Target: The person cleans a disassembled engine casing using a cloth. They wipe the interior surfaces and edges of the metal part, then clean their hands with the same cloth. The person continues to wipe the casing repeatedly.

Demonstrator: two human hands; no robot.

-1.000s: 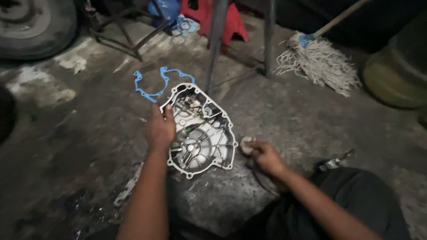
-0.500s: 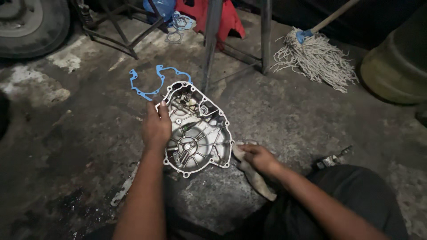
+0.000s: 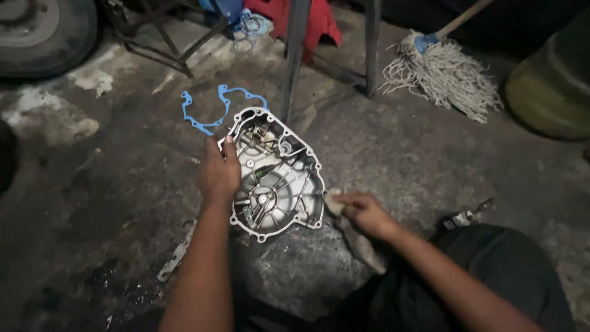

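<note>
Lowered, right hand point(image 3: 364, 212) pinches rag point(image 3: 353, 237) beside engine cover point(image 3: 276, 178); left hand point(image 3: 219, 173) grips its edge.

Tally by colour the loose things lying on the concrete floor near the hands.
Silver: 1, the ribbed cast-metal engine cover under the left hand.
Blue: 1, the thin blue outline gasket.
Grey-white: 1, the crumpled rag under the right hand.
White: 1, the stringy mop head.
Total: 4.
</note>
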